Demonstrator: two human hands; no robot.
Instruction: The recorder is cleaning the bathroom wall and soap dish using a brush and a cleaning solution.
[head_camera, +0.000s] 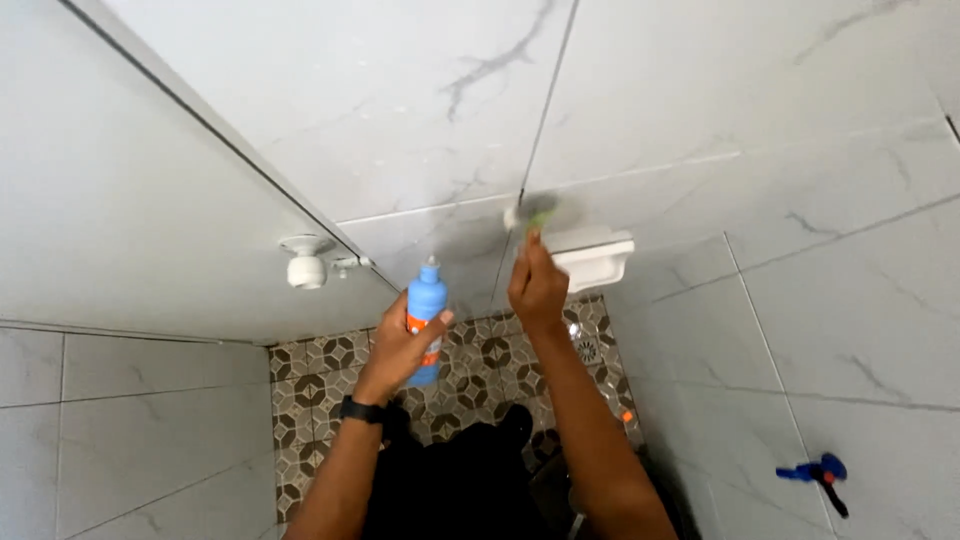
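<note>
The left hand, a black watch at its wrist, is wrapped around a blue bottle held upright over the patterned floor; the right hand is raised beside it, fingers closed on a green brush, blurred, perhaps a toothbrush, its head against the marbled wall tiles; just right of it a white soap dish is fixed to the wall; a white fitting is mounted left; a blue tap sits far right.
</note>
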